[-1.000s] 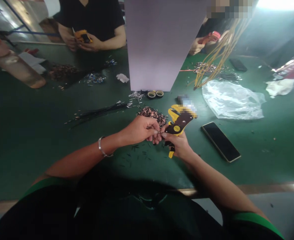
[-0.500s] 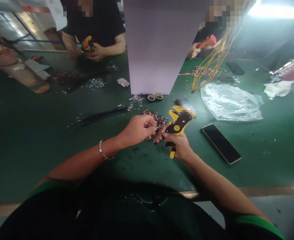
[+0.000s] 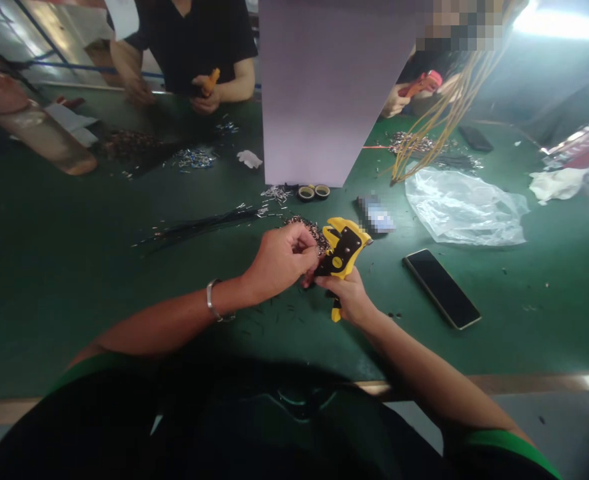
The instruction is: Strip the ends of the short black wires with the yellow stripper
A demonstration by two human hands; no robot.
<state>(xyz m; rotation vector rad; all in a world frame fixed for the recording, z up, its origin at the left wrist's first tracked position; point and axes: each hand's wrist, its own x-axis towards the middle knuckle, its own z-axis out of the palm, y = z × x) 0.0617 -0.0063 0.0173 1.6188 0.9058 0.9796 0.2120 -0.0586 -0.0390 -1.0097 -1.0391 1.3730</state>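
My right hand [image 3: 353, 298] is wrapped round a yellow and black wire stripper [image 3: 345, 248], whose head points up and away from me. Close to the left of its jaws, my left hand [image 3: 287, 259] is closed in a pinch. Whatever its fingertips hold is too small to make out. Just beyond that hand lies a heap of short dark wire pieces with copper-coloured ends [image 3: 298, 221], partly hidden by my fingers. A bundle of long black wires [image 3: 199, 228] stretches over the green table to the left.
A pale upright panel [image 3: 324, 93] stands ahead, with tape rolls [image 3: 305, 193] at its foot. To the right are a phone [image 3: 443, 288], a clear plastic bag [image 3: 467, 210] and hanging yellow wires [image 3: 431, 133]. Across the table, two people hold an orange tool [image 3: 211, 81] and a red tool [image 3: 424, 85].
The wire stripper has moved left and slightly down, bringing its head nearer my left hand. My left hand stays pinched and has shifted slightly right. A person opposite has turned their orange tool.
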